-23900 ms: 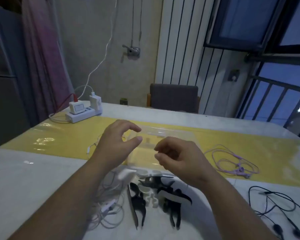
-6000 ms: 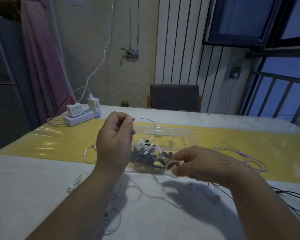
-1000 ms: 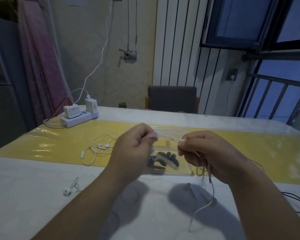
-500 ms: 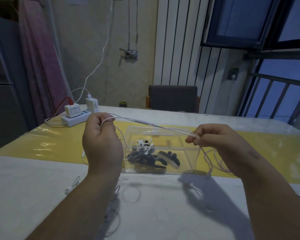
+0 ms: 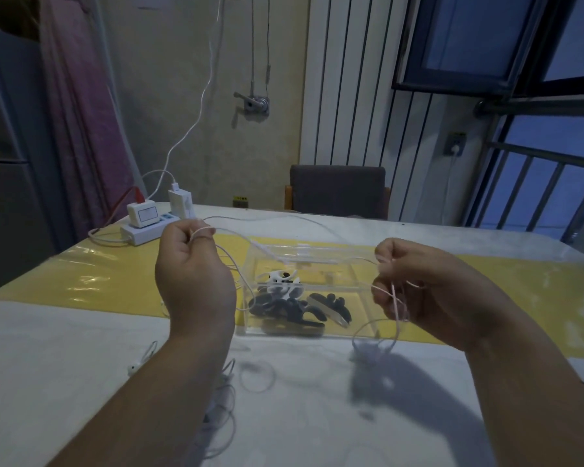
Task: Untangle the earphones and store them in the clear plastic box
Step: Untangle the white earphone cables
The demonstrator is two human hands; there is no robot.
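Note:
A clear plastic box (image 5: 361,318) stands on the table between my hands, holding several black and white ear-hook earphones (image 5: 294,301). My left hand (image 5: 193,274) pinches a thin white earphone cable (image 5: 284,220) at the box's left. My right hand (image 5: 429,291) holds the same cable at the box's right, with loops hanging from its fingers down to the table. The cable arcs above and behind the box between both hands. More white earphone cable (image 5: 223,406) lies tangled on the table under my left forearm.
A white power strip (image 5: 142,230) with plugged chargers sits at the table's far left. A yellow mat (image 5: 98,281) runs across the table under the box. A loose white earbud (image 5: 134,367) lies near left. A dark chair (image 5: 338,192) stands behind the table.
Over the last second my hands moved apart, stretching the white cable wide over the box. The right hand now carries more hanging loops.

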